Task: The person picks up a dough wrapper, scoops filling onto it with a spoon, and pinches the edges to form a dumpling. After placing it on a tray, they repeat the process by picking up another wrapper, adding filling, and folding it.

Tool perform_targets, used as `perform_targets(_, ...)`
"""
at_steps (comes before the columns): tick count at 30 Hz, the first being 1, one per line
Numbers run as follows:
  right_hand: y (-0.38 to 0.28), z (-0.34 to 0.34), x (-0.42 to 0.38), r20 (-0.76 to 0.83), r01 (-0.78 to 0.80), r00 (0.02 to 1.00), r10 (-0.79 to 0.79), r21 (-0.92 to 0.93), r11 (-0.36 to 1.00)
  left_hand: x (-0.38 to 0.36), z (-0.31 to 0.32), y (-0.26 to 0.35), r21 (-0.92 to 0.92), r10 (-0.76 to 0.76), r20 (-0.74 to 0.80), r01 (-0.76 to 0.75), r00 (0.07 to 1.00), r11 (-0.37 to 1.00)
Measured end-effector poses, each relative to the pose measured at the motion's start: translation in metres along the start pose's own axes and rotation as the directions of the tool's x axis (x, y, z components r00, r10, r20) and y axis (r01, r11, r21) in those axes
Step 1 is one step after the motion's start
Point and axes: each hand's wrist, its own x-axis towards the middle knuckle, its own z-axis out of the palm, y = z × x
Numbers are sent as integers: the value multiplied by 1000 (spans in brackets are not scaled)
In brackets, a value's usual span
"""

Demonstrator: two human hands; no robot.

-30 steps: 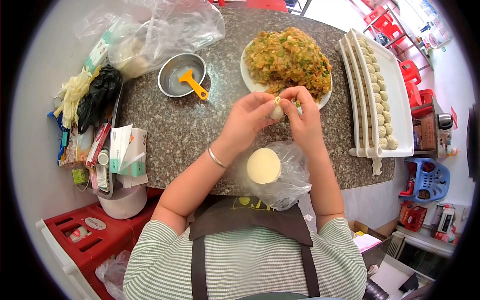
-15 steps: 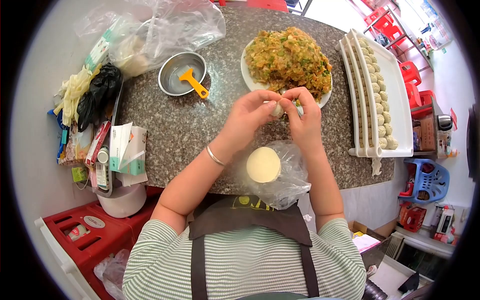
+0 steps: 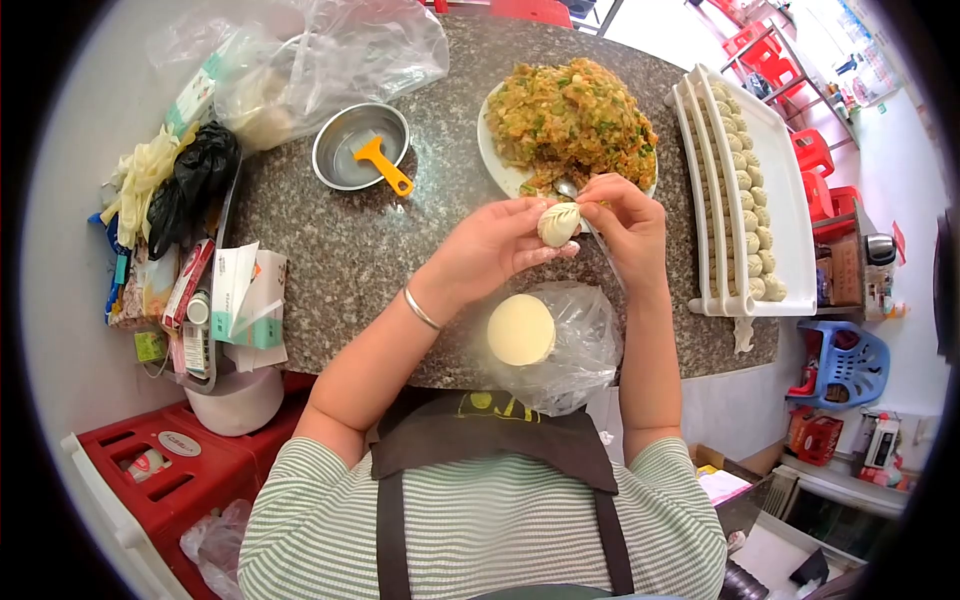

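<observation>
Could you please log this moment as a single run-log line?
left hand: holds pleated dumpling | right hand: pinches its top | wrappers: stacked below | filling plate: behind

No text can be made out — the cartons and packets (image 3: 225, 300) at the counter's (image 3: 350, 250) left edge carry print, and the red crate (image 3: 160, 470) a round label — all too small and blurred.

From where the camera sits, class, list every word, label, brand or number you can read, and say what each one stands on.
None can be read.
Yellow print on the apron: partly hidden, unreadable.
Round label on the red crate: too small.
Boxes and packets at the table's left edge: print blurred.
Green and white box under the plastic bag: blurred.
Shop signs at top right: blurred.
</observation>
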Motion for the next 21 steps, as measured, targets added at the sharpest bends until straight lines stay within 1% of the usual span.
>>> perform_targets(2, 2, -3, -2, -8, -25, 1000, 24, -23, 999, 0, 1, 0, -5, 0, 4, 0, 1000, 1000)
perform_targets(4, -2, -2, -3, -16, -48, 999, 47, -44, 998, -2, 3, 0, 10, 4, -73, -3, 997, 1000)
perform_targets(5, -7, -2, -3, 2, -78, 997, 78, -10, 997, -3, 5, 1, 11, 6, -71, -6, 997, 1000)
perform_targets(6, -13, -2, -5, 18, -109, 994, 108, 22, 994, -3, 8, 2, 30, 6, -112, -3, 994, 1000)
perform_targets(7, -21, -1, -8, 10, -107, 994, 107, 17, 994, -3, 12, 2, 49, 2, -150, 6, 989, 999)
perform_targets(8, -29, 2, -11, 63, -88, 993, 96, -108, 990, -3, 14, -1, 51, -7, -138, 14, 990, 999)
perform_targets(9, -35, 3, -15, 110, -66, 989, 94, -234, 970, -4, 15, -5, 130, 19, -171, 3, 985, 991)
perform_targets(10, -40, 0, -18, 193, -19, 978, 82, -305, 952, -3, 20, -8, 209, 42, -190, -2, 981, 978)
perform_targets(11, -47, -1, -23, 185, 21, 982, 47, -348, 937, -5, 26, -8, 220, 31, -194, 13, 981, 975)
perform_targets(12, -57, -7, -28, 171, 58, 985, 13, -403, 913, -10, 23, -8, 189, 2, -126, 22, 992, 982)
perform_targets(13, -68, -20, -33, 115, 38, 993, 16, -452, 891, -12, 31, -4, 273, 4, -87, 20, 996, 962)
perform_targets(14, -79, -33, -39, 40, -1, 999, 20, -415, 910, -16, 33, -2, 383, 21, -84, 12, 996, 924)
perform_targets(15, -88, -46, -46, -27, -31, 999, 23, -367, 930, -20, 26, -7, 521, 93, -96, -30, 991, 853)
perform_targets(16, -94, -68, -53, -169, -112, 984, 56, -341, 933, -26, 20, -7, 649, 136, -66, -61, 988, 758)
perform_targets(17, -94, -98, -62, -274, -164, 959, 78, -310, 937, -33, 15, -7, 760, 188, -35, -96, 982, 642)
perform_targets(18, -95, -129, -69, -397, -196, 917, 42, -354, 914, -40, 13, -11, 758, 174, -14, -103, 985, 644)
perform_targets(19, -100, -158, -74, -483, -270, 870, 102, -293, 917, -49, 12, -13, 828, 191, -36, -78, 981, 556)
perform_targets(20, -95, -191, -83, -553, -336, 825, 115, -316, 888, -56, 13, -15, 886, 215, -59, -48, 975, 462)
perform_targets(21, -88, -221, -91, -578, -418, 812, 89, -468, 778, -60, 18, -18, 885, 214, -51, -55, 976, 463)
